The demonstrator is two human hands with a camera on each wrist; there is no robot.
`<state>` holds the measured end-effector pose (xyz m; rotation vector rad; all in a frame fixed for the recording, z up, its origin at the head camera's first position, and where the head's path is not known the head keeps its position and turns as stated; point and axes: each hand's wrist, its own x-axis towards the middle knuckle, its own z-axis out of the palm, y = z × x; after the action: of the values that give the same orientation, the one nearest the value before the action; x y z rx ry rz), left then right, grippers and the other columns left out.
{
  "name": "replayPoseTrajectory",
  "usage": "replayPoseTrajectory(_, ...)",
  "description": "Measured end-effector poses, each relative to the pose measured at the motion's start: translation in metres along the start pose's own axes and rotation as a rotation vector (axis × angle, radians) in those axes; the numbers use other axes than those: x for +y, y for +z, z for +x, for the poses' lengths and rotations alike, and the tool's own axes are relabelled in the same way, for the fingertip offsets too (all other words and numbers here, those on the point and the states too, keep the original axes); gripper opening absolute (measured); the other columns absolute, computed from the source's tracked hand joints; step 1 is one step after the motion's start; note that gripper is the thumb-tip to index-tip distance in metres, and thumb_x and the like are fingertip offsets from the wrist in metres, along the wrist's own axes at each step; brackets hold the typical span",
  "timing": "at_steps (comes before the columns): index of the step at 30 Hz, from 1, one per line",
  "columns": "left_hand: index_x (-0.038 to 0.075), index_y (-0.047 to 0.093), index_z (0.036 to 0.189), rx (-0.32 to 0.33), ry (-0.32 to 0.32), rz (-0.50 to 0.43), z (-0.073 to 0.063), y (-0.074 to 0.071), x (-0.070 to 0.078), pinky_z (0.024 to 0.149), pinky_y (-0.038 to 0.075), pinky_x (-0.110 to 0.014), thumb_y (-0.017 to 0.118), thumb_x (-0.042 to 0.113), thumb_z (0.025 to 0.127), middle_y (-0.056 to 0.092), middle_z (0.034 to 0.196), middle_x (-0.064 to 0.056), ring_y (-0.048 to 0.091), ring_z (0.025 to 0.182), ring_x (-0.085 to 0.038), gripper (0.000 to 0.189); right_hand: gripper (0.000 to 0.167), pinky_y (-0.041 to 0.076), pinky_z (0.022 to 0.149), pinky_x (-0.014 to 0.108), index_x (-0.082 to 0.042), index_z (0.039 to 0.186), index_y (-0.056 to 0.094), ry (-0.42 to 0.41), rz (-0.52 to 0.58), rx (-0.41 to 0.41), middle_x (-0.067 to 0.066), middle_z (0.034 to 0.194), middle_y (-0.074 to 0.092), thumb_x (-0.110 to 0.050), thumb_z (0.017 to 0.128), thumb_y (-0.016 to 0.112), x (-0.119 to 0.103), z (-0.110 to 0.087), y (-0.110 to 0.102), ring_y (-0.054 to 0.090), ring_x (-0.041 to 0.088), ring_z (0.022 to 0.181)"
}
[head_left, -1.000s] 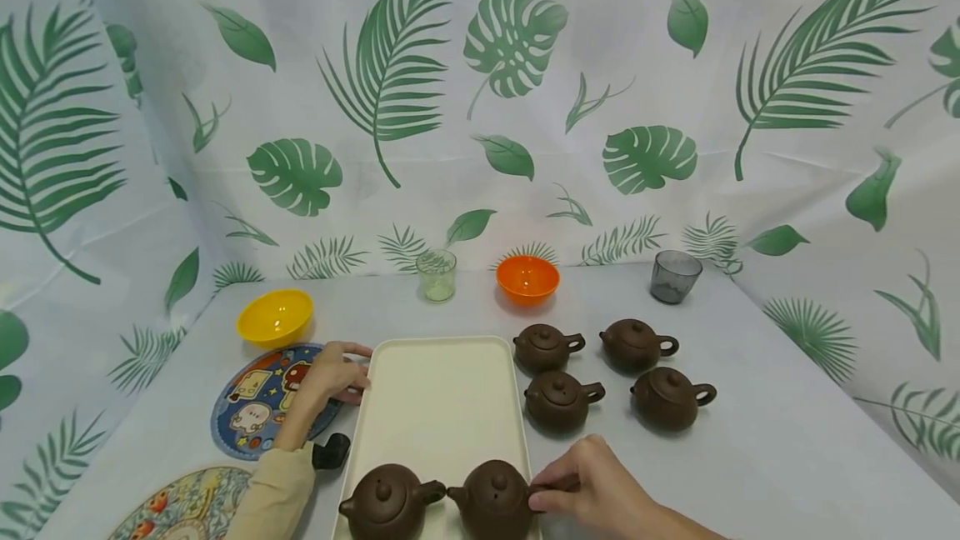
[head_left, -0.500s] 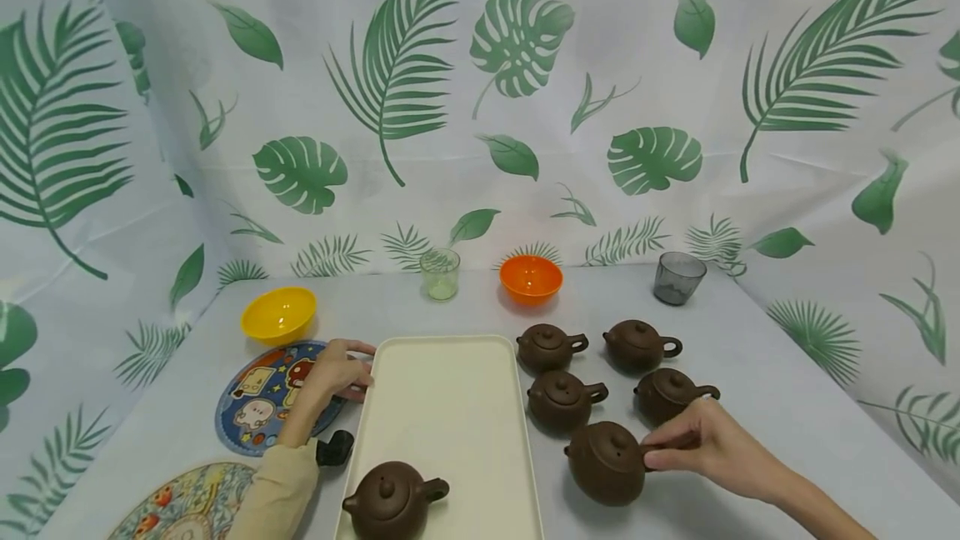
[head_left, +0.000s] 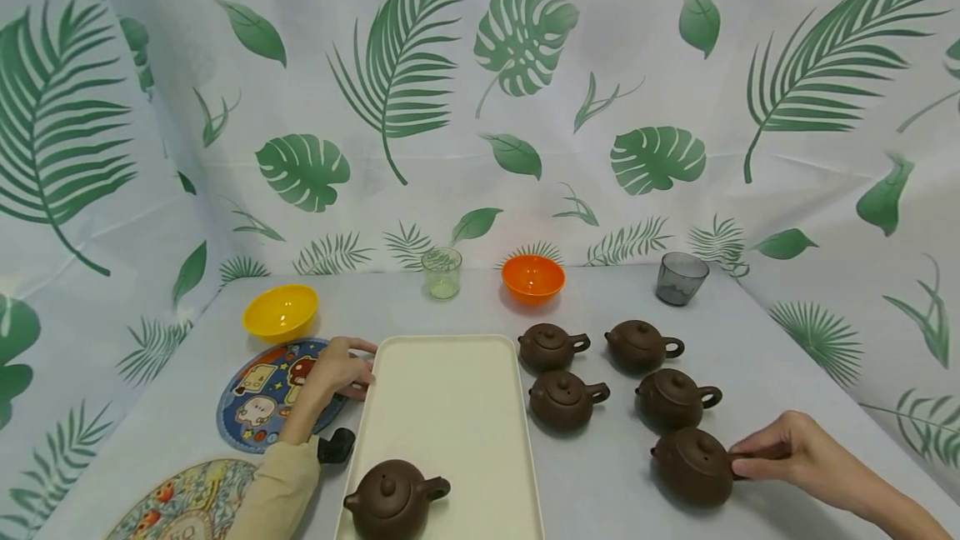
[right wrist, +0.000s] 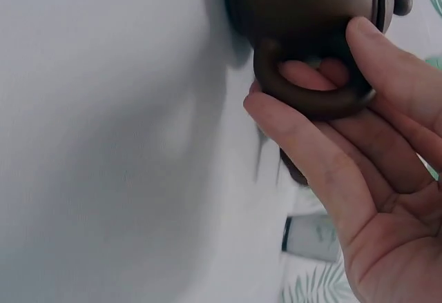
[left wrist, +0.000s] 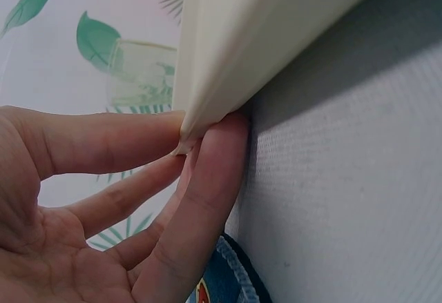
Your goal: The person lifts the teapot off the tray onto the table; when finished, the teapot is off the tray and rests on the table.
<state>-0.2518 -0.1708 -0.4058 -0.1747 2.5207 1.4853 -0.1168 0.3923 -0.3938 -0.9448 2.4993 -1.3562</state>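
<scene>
At the lower right, my right hand point(head_left: 798, 458) grips a dark brown clay teapot point(head_left: 693, 469) by its handle. The right wrist view shows the fingers curled through the handle point(right wrist: 304, 99) and the thumb on top of it; the teapot is tilted slightly. My left hand point(head_left: 341, 369) is at the left edge of a cream rectangular tray point(head_left: 450, 407), pinching its rim point(left wrist: 207, 103) between thumb and fingers. Another brown teapot point(head_left: 393, 500) stands on the tray's near end, handle pointing right. Several matching teapots, one of them the nearby teapot point(head_left: 671, 398), stand right of the tray.
A yellow bowl point(head_left: 281, 312), a green glass point(head_left: 442, 275), an orange bowl point(head_left: 532, 279) and a grey glass point(head_left: 681, 279) line the back. Left of the tray lie a blue cartoon-patterned round mat point(head_left: 258, 382) and a floral round mat point(head_left: 187, 507).
My right hand has lifted the teapot off the near right end of the tray and carried it right, over the table beside the others. My left hand has stayed at the tray edge.
</scene>
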Motion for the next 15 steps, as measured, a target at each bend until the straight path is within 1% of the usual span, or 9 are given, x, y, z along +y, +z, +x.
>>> replayPoseTrajectory(3,-0.008,0.057,0.121,0.000,0.001,0.004,-0.0004,0.0006,-0.0001,0.057,0.059,-0.034,0.063,-0.009,0.074,0.064,0.093,-0.021,0.065,0.067,-0.023,0.048,0.031,0.054,0.065,0.016,-0.005,0.099,0.076,0.009,0.011,-0.006,-0.008,0.094,0.073,0.015,0.082,0.060,0.0049,-0.0054,-0.0048,0.066,0.000,0.086)
replayPoseTrajectory(8,-0.007,0.058,0.121,0.004,0.000,0.007,-0.0009,0.0009,0.0007,0.057,0.059,-0.034,0.063,-0.008,0.075,0.064,0.093,-0.021,0.065,0.067,-0.022,0.047,0.031,0.054,0.067,0.015,-0.005,0.099,0.076,0.015,0.021,-0.017,-0.008,0.095,0.073,0.015,0.082,0.060,0.0079,-0.0073,-0.0085,0.066,0.000,0.088)
replayPoseTrajectory(11,-0.007,0.058,0.121,0.007,0.005,0.005,-0.0012,0.0009,0.0007,0.057,0.059,-0.034,0.063,-0.008,0.075,0.065,0.093,-0.021,0.065,0.067,-0.022,0.047,0.029,0.053,0.065,0.015,-0.006,0.098,0.077,0.025,-0.005,-0.010,-0.008,0.093,0.073,0.014,0.082,0.062,0.0074,-0.0071,-0.0090,0.066,0.000,0.086)
replayPoseTrajectory(15,-0.008,0.058,0.121,0.007,0.016,0.009,-0.0025,0.0002,0.0011,0.057,0.059,-0.035,0.063,-0.009,0.074,0.065,0.093,-0.021,0.065,0.067,-0.022,0.047,0.025,0.054,0.062,0.017,-0.005,0.097,0.076,0.061,-0.042,0.003,-0.008,0.092,0.073,0.011,0.083,0.063,0.0031,-0.0054,-0.0090,0.067,0.001,0.081)
